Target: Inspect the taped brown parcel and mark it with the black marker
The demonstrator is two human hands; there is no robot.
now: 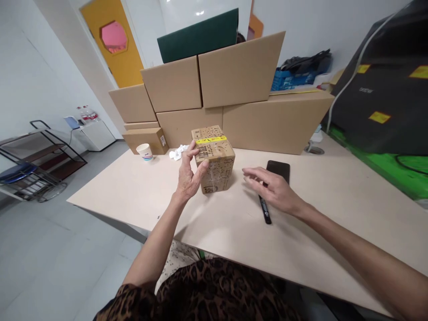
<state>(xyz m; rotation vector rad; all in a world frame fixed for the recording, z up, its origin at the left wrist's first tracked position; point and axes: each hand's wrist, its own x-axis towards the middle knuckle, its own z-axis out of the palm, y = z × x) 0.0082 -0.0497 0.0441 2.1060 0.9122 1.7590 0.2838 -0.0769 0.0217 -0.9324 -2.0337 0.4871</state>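
A small cardboard box [216,154] with dark speckled print and a yellow strip across its top stands upright on the table. My left hand [190,174] grips its left side, thumb against the near face and fingers by the top edge. To the box's right, apart from it, my right hand [270,189] hovers open with fingers stretched leftward. Under that hand lies a slim black stick-like tool with pale lettering [265,211], its middle hidden; I cannot tell its kind. A flat black phone-like slab [279,168] lies just beyond, partly covered by the hand.
Large cardboard boxes [261,127] are stacked along the table's far side, topped by a dark green box [200,38]. A paper cup [145,152] and crumpled white tissue [178,152] sit at the back left. A roll of tape [314,150] lies at the back right of the table [133,191].
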